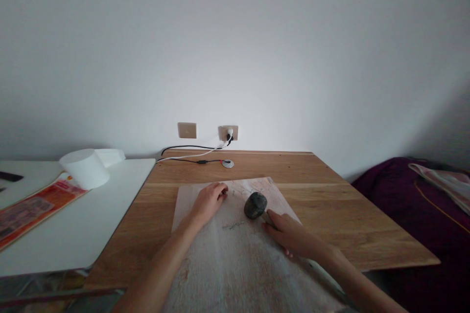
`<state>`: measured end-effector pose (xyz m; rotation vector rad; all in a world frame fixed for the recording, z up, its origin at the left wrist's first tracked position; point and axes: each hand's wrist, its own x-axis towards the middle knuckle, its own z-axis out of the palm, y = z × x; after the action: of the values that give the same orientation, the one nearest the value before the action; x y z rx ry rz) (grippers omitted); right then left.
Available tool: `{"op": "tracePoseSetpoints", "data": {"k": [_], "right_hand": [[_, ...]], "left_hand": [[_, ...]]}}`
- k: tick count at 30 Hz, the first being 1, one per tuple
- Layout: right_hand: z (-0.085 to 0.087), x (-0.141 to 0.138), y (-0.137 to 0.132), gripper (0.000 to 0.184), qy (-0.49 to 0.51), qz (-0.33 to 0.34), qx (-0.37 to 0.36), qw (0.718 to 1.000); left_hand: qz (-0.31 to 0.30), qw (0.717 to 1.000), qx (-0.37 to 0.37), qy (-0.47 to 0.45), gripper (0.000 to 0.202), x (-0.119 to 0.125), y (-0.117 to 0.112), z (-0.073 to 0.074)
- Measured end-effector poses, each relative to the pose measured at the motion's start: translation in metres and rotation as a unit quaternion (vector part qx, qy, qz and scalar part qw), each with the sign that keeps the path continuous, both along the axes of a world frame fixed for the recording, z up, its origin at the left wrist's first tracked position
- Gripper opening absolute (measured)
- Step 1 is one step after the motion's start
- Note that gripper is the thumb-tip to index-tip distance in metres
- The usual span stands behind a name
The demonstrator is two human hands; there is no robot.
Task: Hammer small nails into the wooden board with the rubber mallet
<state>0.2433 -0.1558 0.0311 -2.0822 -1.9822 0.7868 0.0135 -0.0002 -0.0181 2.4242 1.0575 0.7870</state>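
Note:
A whitish, worn board (209, 269) lies on the wooden table in front of me. My right hand (285, 233) is closed around the handle of a rubber mallet (255, 205), its dark, rounded head held over the board. Near the board's far left part, my left hand (210, 200) has its fingers curled together in a pinch; whatever is between them is hidden. Several small nails (242, 192) show in a row to the right of those fingers, at the far side of the board. A small pile of loose nails (235, 225) lies nearer to me, left of the mallet head.
The wooden table (330, 225) meets the wall, where cables (194, 147) run to a socket (228, 133). On the left, a white table (95, 215) carries a white roll (84, 168) and a red-orange packet (40, 208). Dark purple cloth (396, 195) lies at the right.

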Motion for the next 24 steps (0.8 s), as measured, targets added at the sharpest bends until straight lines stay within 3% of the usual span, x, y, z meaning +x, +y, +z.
{"op": "tracePoseSetpoints", "data": {"k": [7,24], "right_hand": [[-0.011,0.005,-0.007,0.033,-0.020,-0.024,0.016,0.999],[-0.030,0.010,-0.004,0.033,-0.040,-0.022,0.035,0.998]], "left_hand": [[0.021,0.998,-0.045,-0.043,0.020,0.003,0.004,-0.005],[0.016,0.999,-0.033,-0.036,0.014,0.000,0.002,-0.003]]}}
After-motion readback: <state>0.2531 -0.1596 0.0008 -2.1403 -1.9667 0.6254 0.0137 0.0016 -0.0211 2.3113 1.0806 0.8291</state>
